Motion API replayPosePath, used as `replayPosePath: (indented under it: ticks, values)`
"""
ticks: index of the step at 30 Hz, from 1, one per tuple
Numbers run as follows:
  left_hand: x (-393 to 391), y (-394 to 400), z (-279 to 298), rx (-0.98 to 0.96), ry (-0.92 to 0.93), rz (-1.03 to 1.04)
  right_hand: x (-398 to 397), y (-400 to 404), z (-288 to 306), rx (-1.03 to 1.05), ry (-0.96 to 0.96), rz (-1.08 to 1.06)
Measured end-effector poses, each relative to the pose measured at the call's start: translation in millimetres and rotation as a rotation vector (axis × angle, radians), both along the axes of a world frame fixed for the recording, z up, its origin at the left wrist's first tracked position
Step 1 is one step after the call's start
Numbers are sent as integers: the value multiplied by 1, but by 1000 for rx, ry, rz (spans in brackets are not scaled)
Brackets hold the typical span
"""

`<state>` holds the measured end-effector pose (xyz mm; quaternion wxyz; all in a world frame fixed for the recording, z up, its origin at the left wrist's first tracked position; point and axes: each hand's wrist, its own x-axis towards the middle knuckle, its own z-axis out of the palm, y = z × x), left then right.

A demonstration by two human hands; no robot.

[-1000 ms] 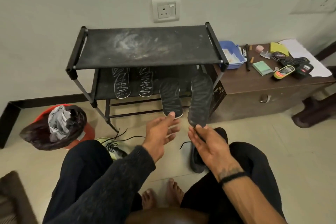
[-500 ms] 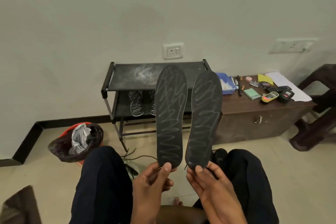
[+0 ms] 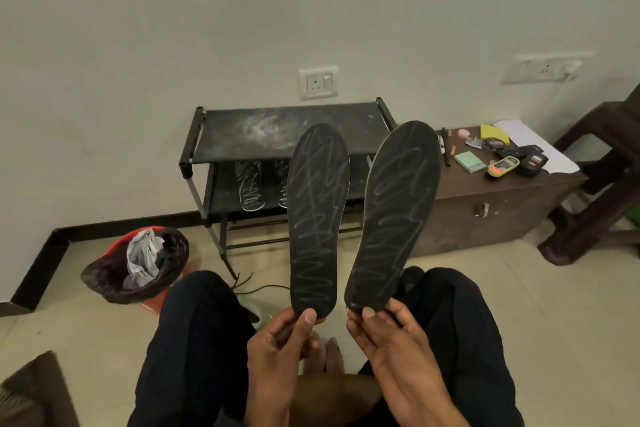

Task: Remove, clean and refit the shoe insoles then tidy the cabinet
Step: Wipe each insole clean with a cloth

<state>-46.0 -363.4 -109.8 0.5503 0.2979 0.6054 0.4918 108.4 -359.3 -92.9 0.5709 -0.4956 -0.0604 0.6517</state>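
left hand point(image 3: 277, 343) pinches left insole point(image 3: 317, 218); right hand point(image 3: 384, 333) right insole point(image 3: 394, 215) | raised off shoe rack point(image 3: 221, 125) | scribbled; cleaning next

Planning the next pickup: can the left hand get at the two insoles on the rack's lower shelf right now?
Probably not: the left hand pinches a dark scribbled insole, so its grip is taken, though the lower-shelf insoles lie unblocked.

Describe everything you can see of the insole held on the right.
The dark, flat, foam-looking insole with pale scribble marks stands nearly upright, toe end up, leaning slightly right. A pale edge shows along its left side. The right hand pinches its heel end, thumb in front. It hangs apart from the other insole, before the shelf rack.
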Motion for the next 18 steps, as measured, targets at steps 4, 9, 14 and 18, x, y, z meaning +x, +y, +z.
replayPosePath:
  ticks: [4, 9, 14, 18]
  values:
    - [0, 4, -33, -62, 28, 0, -3, 11, -30, -131, -47, 3]
    - [-3, 23, -71, -197, -29, 40, -8, 39, -72, -318, 21, 12]
    - [5, 44, -119, -286, 42, 140, -14, 74, -119, -459, -9, -6]
    - [25, 76, -154, -349, 79, 118, -21, 109, -155, -563, -40, -34]
